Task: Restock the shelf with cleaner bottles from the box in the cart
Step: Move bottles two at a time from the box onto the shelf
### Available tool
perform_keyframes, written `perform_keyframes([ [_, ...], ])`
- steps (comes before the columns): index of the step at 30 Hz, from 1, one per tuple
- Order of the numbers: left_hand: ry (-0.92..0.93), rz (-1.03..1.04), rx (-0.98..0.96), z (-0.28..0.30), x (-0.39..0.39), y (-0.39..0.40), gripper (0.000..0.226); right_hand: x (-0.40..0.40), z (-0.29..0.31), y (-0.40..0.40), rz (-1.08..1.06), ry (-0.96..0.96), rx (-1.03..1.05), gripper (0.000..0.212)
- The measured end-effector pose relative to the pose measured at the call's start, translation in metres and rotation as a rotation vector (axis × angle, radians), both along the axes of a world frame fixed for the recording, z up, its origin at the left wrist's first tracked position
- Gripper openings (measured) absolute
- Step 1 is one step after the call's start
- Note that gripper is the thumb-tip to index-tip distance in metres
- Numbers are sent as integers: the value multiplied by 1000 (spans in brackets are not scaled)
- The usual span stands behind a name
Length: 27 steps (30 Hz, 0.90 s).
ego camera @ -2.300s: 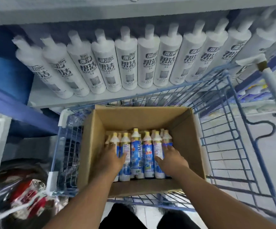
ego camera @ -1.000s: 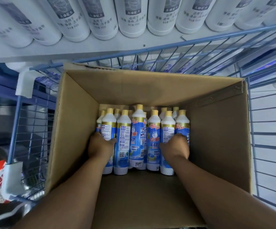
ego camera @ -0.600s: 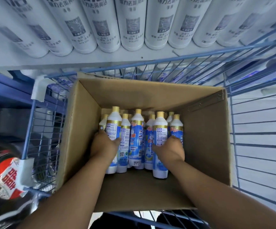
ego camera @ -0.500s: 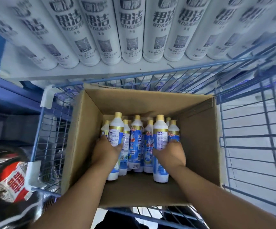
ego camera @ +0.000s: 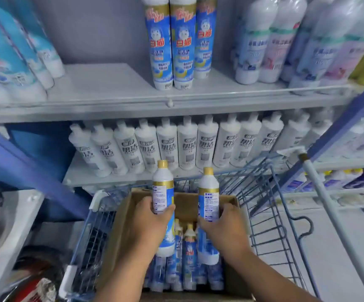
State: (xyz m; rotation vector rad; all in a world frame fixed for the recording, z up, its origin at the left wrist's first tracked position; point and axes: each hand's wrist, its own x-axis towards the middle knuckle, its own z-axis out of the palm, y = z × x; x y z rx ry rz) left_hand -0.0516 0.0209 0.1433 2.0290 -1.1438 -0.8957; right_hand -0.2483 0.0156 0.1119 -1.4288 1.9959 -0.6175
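My left hand (ego camera: 149, 225) grips a blue-and-white cleaner bottle with a gold cap (ego camera: 162, 188), held upright above the cardboard box (ego camera: 115, 240). My right hand (ego camera: 225, 231) grips a second such bottle (ego camera: 208, 197), also upright and lifted clear of the box. Several more of these bottles (ego camera: 189, 258) stand in the box, which sits in the blue wire cart (ego camera: 270, 214). On the upper shelf (ego camera: 102, 83), three matching bottles (ego camera: 181, 46) stand in the middle, with bare shelf to their left.
A row of white bottles (ego camera: 187, 144) fills the lower shelf just beyond the cart. Pale bottles (ego camera: 285, 40) crowd the upper shelf's right, blue-white packs (ego camera: 13, 57) its left. A white pole (ego camera: 333, 214) leans at the right. A red-and-white packet (ego camera: 43, 288) lies at lower left.
Both hands have lifted a bottle each up out of the box. The view has tilted up, bringing the upper shelf with its matching bottles into sight.
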Motion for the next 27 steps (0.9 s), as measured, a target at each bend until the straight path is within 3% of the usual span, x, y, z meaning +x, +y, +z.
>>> perform_keyframes([
  [4,91,36,-189,68,-17,-18,26,-11,52,-18,27,-42,-158,52],
  [11,53,34,-441,181,-44,-61,28,-24,166,-81,56,-93,-439,60],
  [16,58,72,-585,237,-57,-101,30,-34,240,-139,88,-113,-618,55],
  [21,66,86,-690,262,-67,-143,31,-30,279,-191,101,-122,-688,50],
  [27,77,47,-734,254,-65,-190,43,-20,276,-238,87,-78,-736,55],
])
